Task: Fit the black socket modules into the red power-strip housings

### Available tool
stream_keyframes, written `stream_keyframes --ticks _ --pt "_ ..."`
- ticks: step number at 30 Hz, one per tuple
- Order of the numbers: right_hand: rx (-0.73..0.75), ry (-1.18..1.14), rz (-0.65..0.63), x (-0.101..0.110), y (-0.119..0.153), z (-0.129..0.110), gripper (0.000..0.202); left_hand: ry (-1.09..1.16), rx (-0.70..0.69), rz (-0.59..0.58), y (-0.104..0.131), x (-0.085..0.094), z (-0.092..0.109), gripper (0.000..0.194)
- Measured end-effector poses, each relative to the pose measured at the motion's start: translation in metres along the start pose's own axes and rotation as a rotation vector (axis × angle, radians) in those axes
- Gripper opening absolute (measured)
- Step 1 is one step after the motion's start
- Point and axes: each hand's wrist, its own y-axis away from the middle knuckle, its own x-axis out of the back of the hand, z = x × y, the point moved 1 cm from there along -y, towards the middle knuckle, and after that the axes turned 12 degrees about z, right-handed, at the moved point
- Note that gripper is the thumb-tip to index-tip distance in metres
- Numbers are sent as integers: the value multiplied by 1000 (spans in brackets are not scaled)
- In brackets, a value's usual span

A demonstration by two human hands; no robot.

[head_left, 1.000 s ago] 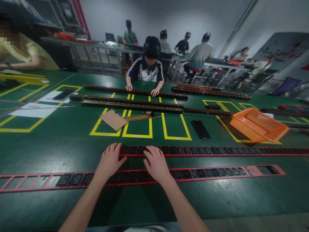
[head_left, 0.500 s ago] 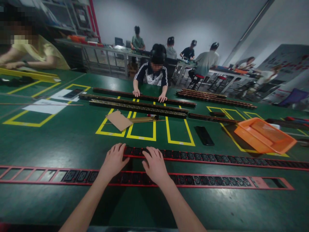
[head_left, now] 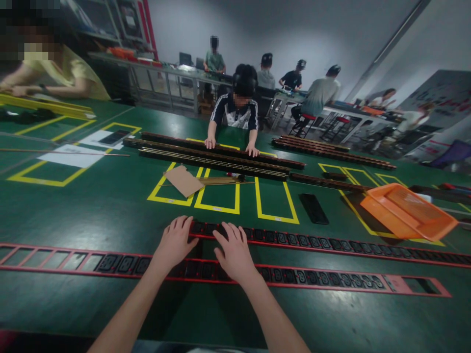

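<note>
Two long red socket strips lie across the green table in front of me. At the left end of the farther red socket strip (head_left: 305, 240), my left hand (head_left: 175, 242) is closed on it, fingers at the far edge and thumb at the near edge. My right hand (head_left: 234, 252) rests on the same strip a little further right, its fingers spread and thumb apart. Beneath my forearms runs the nearer red socket strip (head_left: 272, 275), filled with black sockets in its middle and right. Bare openings show at its left end. My arms hide part of it.
Across the table a co-worker (head_left: 235, 113) has both hands on a dark long bar (head_left: 272, 157). Between us lie brown cardboard (head_left: 183, 180), a black phone (head_left: 314, 208) and yellow tape outlines. An orange bin (head_left: 408, 211) sits at right, white papers (head_left: 73, 159) at left.
My view tilts slightly. My right hand shifts a little left on the strip, while my left stays at its end. The co-worker's bar has moved slightly towards me at its right end.
</note>
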Motion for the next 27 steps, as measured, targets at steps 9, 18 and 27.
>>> stream_keyframes --ticks 9,18,27 --pt "-11 -20 5 2 1 0 46 -29 -24 6 0 1 1 56" --pt "-16 -28 3 1 1 0 46 -26 -26 5 1 -1 -1 55" --pt "-23 -36 -12 1 1 1 44 -29 -27 16 0 -1 -1 56"
